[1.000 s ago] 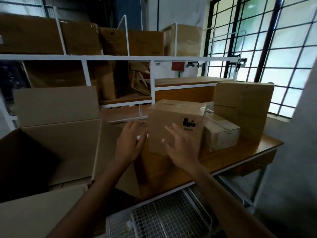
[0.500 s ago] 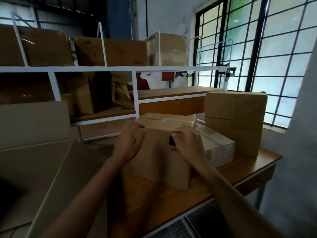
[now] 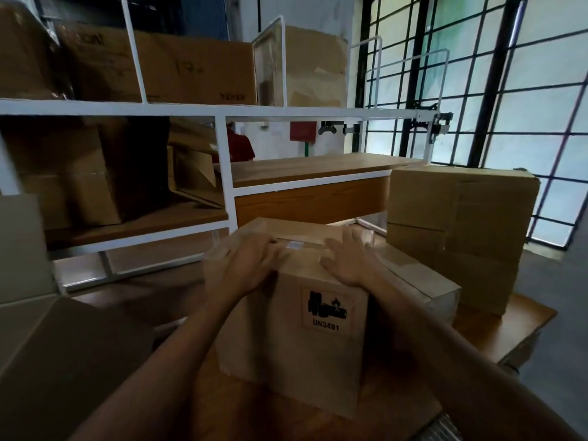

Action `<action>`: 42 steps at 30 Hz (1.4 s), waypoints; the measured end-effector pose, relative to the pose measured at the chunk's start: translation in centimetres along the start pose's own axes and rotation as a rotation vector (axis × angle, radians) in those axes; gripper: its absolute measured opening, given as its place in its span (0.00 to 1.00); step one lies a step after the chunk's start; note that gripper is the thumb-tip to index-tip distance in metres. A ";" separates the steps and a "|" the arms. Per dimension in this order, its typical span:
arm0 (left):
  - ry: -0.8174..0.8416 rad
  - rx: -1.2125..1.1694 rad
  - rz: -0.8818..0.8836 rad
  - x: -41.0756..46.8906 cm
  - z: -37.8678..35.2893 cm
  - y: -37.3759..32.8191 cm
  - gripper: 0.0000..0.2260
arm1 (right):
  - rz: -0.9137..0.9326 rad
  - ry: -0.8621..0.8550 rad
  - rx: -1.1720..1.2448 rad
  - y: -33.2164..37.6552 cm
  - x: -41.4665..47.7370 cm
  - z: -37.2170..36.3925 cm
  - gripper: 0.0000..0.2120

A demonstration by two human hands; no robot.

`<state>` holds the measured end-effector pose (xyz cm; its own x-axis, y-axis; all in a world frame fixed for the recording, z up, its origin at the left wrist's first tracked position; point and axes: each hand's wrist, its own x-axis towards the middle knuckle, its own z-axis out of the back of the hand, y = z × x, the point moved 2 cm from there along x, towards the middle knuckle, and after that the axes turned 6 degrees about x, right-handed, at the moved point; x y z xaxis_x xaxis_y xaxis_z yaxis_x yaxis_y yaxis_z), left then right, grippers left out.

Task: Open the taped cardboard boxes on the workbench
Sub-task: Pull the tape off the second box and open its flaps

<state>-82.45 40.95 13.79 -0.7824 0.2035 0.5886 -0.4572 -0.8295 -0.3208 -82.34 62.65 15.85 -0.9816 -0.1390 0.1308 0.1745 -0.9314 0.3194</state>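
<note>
A taped cardboard box (image 3: 296, 338) with a black UN3481 label stands on the wooden workbench (image 3: 496, 332) right in front of me. Clear tape (image 3: 300, 243) runs across its top seam. My left hand (image 3: 254, 259) rests on the top's near left part, fingers reaching to the tape. My right hand (image 3: 348, 259) lies flat on the top's near right edge, fingers spread. Neither hand holds anything. A smaller taped box (image 3: 416, 281) lies just right of it, and a big taped box (image 3: 458, 233) stands behind that one.
An opened large carton (image 3: 60, 345) fills the lower left. White metal shelving (image 3: 222, 113) with several cardboard boxes rises behind the bench. A barred window (image 3: 509, 90) is at the right. A wooden shelf (image 3: 311, 170) sits behind the box.
The labelled box has come closer to me and turned its label side toward me. Both hands moved from its sides up onto its top by the tape.
</note>
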 end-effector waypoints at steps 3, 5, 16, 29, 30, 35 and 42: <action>-0.035 0.023 -0.041 0.4 -1.7 2.2 0.11 | -0.030 0.112 -0.081 -0.9 2.9 0.0 0.28; -0.064 0.007 -0.038 0.8 -1.9 3.7 0.11 | 0.014 0.061 -0.101 -1.0 4.6 0.9 0.28; 0.036 0.024 0.171 2.3 -2.4 6.8 0.15 | 0.142 0.131 -0.155 -1.9 8.0 1.7 0.24; -0.392 -0.359 1.028 0.9 -5.2 -0.8 0.12 | 0.181 0.164 0.094 -7.4 9.3 0.9 0.29; -0.364 -0.426 1.041 0.7 -5.3 -1.6 0.15 | 0.177 0.166 0.100 -7.7 9.5 0.6 0.31; -0.071 -0.245 0.980 -0.2 -3.9 -3.9 0.12 | 0.208 0.159 0.113 -10.1 8.3 0.6 0.39; -0.006 -0.214 0.990 -2.0 -3.2 -7.3 0.17 | 0.207 0.208 0.319 -11.7 4.3 2.0 0.36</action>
<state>-78.92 48.26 12.62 -0.8491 -0.5281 -0.0107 0.3292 -0.5132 -0.7927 -88.42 73.62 14.52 -0.9125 -0.4070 0.0413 0.3525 -0.7310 0.5843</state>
